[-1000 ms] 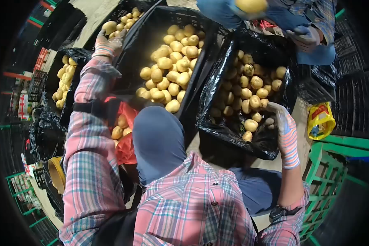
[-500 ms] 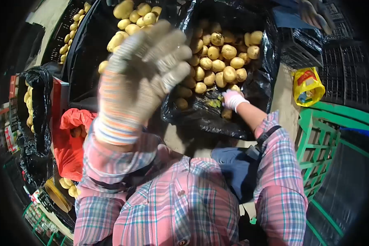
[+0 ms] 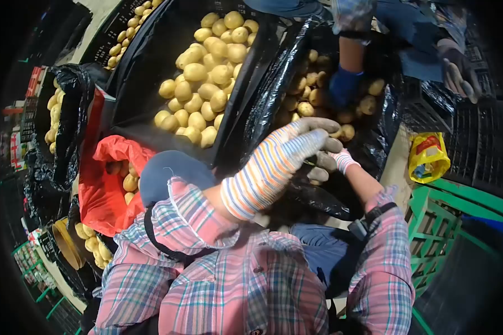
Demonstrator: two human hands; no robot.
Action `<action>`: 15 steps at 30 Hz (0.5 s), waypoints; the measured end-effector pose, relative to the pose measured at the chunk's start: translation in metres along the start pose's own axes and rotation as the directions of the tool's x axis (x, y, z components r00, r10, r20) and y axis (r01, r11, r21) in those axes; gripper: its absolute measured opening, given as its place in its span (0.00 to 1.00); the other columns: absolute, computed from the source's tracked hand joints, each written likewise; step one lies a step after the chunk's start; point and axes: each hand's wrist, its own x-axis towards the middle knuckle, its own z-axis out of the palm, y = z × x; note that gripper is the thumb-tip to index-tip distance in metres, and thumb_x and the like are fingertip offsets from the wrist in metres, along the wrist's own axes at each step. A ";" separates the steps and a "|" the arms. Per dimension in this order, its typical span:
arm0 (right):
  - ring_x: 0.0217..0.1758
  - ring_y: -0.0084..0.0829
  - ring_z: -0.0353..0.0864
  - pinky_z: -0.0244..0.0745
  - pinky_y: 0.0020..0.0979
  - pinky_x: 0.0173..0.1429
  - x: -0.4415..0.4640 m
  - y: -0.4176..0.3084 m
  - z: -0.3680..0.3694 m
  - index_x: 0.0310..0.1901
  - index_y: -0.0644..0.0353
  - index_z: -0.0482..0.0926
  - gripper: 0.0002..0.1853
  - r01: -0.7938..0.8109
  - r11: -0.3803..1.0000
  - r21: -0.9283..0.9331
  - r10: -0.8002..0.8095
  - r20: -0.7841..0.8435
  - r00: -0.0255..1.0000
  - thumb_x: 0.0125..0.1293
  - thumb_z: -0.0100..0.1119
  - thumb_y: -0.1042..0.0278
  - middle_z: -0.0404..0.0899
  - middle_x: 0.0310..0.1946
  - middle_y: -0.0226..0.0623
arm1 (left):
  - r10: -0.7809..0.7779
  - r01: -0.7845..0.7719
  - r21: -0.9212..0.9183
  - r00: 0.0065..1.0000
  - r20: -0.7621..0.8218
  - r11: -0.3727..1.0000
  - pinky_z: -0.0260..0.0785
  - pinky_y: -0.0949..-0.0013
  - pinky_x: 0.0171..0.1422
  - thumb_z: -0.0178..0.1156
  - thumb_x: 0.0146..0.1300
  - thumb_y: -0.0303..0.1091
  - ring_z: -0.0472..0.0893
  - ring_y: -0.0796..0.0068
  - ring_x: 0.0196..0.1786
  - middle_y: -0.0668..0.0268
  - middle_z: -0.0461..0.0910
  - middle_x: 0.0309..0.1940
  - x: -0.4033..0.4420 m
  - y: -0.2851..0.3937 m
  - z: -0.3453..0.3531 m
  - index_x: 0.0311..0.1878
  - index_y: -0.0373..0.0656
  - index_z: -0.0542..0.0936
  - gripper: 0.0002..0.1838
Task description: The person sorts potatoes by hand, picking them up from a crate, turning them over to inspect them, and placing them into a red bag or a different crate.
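My left hand (image 3: pixel 279 159), in a striped glove with grey fingers, reaches over the near edge of a bin lined with black plastic (image 3: pixel 318 201). Its fingers are bent and apart, close to a potato (image 3: pixel 347 132). Directly beside it is my right hand (image 3: pixel 342 161), in a pale glove with grey fingertips. The right fingers look curled, and the left hand partly covers them; what they hold, if anything, is hidden. More potatoes (image 3: pixel 305 108) lie in the shaded bin. Another person's blue-gloved hand (image 3: pixel 345 86) reaches among them from the far side.
A black-lined crate of potatoes (image 3: pixel 207 89) stands to the left. Nearer me are a red bag (image 3: pixel 103 204) with potatoes and a blue round surface (image 3: pixel 176 176). At right are a yellow bag (image 3: pixel 430 159), a green frame (image 3: pixel 439 223) and another person's gloved hand (image 3: pixel 461 78).
My left hand has come down and right, from above the crates to beside my right hand. A blue-gloved hand has entered the bin from the far side. The view has shifted.
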 end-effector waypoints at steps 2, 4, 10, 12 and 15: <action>0.50 0.43 0.80 0.72 0.37 0.57 -0.031 -0.024 -0.068 0.54 0.61 0.76 0.33 0.087 0.855 0.511 -0.136 0.058 0.989 0.52 0.66 0.45 0.81 0.47 0.49 | 0.057 -0.058 -0.054 0.998 -0.012 0.997 0.71 0.69 0.50 0.56 0.67 0.45 0.78 0.72 0.45 0.59 0.76 0.49 -0.002 0.001 0.001 0.63 0.37 0.67 0.28; 0.47 0.32 0.80 0.72 0.32 0.55 -0.078 -0.055 -0.134 0.57 0.62 0.74 0.33 0.122 0.791 0.599 -0.073 -0.106 0.992 0.57 0.64 0.45 0.81 0.46 0.46 | 0.143 -0.139 0.047 0.987 -0.077 0.989 0.71 0.70 0.49 0.55 0.68 0.43 0.77 0.74 0.43 0.60 0.76 0.48 -0.003 0.003 0.004 0.62 0.36 0.68 0.25; 0.61 0.31 0.71 0.68 0.33 0.64 -0.218 -0.160 -0.236 0.65 0.61 0.65 0.41 0.435 0.276 0.857 -0.164 -0.404 0.900 0.52 0.70 0.52 0.72 0.57 0.38 | 0.051 -0.058 0.197 0.998 0.039 0.979 0.73 0.72 0.46 0.54 0.68 0.46 0.75 0.77 0.47 0.62 0.72 0.52 -0.003 -0.019 0.011 0.66 0.41 0.65 0.28; 0.66 0.32 0.68 0.63 0.35 0.69 -0.239 -0.181 -0.234 0.66 0.60 0.63 0.42 0.392 0.141 0.909 -0.141 -0.374 0.917 0.50 0.73 0.62 0.69 0.62 0.38 | -0.146 0.123 0.109 0.960 0.240 0.986 0.75 0.74 0.41 0.55 0.66 0.53 0.77 0.74 0.48 0.62 0.72 0.55 -0.014 -0.015 0.024 0.69 0.43 0.61 0.34; 0.59 0.38 0.73 0.67 0.35 0.64 -0.244 -0.197 -0.228 0.63 0.62 0.67 0.44 0.578 0.686 0.443 -0.200 -0.649 0.734 0.44 0.76 0.56 0.72 0.57 0.44 | 0.006 -0.036 0.131 0.975 0.224 0.991 0.75 0.75 0.40 0.59 0.62 0.56 0.77 0.73 0.50 0.62 0.72 0.56 -0.022 -0.026 0.029 0.69 0.43 0.60 0.39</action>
